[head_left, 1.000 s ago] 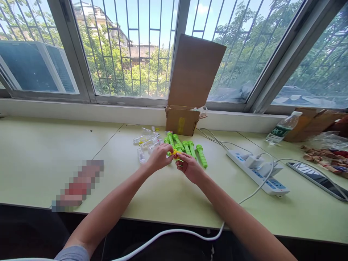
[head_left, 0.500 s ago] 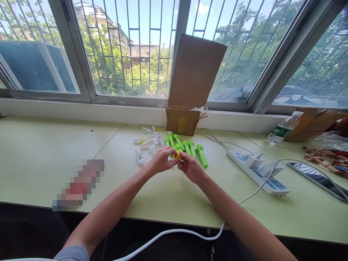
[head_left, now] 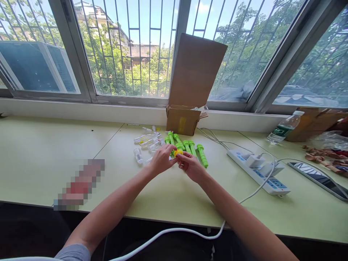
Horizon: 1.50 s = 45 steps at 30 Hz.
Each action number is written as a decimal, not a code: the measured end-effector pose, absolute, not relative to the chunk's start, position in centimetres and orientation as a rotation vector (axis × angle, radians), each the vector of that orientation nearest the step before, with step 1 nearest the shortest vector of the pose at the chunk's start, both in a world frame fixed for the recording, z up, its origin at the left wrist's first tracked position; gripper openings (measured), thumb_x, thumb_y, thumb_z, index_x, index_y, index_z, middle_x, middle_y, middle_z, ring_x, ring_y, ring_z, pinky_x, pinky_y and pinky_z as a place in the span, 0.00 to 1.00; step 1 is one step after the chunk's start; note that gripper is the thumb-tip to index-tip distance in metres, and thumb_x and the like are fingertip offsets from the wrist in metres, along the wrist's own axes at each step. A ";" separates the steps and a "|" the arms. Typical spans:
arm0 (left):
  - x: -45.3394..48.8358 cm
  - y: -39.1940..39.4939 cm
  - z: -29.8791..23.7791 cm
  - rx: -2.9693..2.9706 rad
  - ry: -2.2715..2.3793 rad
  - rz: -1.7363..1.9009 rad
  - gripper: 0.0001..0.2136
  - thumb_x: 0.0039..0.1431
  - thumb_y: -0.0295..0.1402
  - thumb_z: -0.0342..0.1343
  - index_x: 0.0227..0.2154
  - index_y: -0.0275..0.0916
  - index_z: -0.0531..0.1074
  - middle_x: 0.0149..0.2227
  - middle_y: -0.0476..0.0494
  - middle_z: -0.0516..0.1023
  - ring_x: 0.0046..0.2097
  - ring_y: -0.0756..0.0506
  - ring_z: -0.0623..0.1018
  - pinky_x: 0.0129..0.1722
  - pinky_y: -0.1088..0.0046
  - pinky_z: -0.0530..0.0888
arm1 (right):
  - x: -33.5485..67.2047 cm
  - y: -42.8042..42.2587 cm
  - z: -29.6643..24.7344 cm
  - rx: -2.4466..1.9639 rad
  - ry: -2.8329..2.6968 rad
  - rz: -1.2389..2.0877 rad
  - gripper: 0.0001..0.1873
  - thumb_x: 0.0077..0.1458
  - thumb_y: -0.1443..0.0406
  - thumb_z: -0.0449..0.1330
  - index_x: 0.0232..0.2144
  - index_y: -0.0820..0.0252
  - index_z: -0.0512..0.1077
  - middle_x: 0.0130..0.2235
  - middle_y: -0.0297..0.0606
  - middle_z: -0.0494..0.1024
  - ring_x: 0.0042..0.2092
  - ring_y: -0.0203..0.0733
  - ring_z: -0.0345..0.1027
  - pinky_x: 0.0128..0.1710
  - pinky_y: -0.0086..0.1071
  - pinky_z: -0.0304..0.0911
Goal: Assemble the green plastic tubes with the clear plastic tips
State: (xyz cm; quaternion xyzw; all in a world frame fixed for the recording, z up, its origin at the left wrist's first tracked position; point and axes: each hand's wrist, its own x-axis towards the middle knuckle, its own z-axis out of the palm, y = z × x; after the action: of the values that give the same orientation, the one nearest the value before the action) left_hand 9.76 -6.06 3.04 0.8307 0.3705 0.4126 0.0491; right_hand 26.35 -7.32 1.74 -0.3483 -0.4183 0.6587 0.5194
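Both hands [head_left: 163, 159] [head_left: 192, 169] hold a yellow piece [head_left: 178, 152]; the green bottle label [head_left: 281, 131] is illegible.

You had 1 small, bright yellow piece [head_left: 178, 152] pinched between the fingers of your left hand [head_left: 163, 159] and right hand [head_left: 191, 168]. Its visible outline looked rounded; your fingers covered part of it, so its full shape and tilt could not be told.

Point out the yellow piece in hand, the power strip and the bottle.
Yellow piece [head_left: 178, 153], head view: its visible middle.
Power strip [head_left: 256, 174], head view: top face, mid-length.
Bottle [head_left: 283, 130], head view: labelled side.
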 end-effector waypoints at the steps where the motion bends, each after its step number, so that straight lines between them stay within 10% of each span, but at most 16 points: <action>1: 9.8 -6.1 3.0 2.539 1.107 1.249 0.11 0.55 0.35 0.59 0.41 0.39 0.69 0.42 0.43 0.77 0.42 0.45 0.76 0.43 0.69 0.72 | 26.3 -7.3 1.8 -0.836 -1.003 1.572 0.14 0.36 0.62 0.74 0.27 0.57 0.76 0.26 0.29 0.72 0.24 0.28 0.61 0.21 0.25 0.56; 45: 9.4 -5.5 2.4 2.837 0.894 1.500 0.09 0.62 0.39 0.53 0.39 0.41 0.72 0.39 0.45 0.79 0.42 0.46 0.77 0.44 0.66 0.73 | 26.6 -7.5 2.1 -0.740 -0.996 1.707 0.12 0.46 0.58 0.69 0.32 0.57 0.76 0.28 0.30 0.73 0.26 0.29 0.65 0.23 0.25 0.61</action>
State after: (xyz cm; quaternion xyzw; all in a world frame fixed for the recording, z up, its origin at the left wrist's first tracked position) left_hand 9.45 -5.46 2.41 0.8478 0.2673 0.4481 -0.0949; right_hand 26.55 -7.52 2.08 -0.3051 -0.4108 0.7036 0.4931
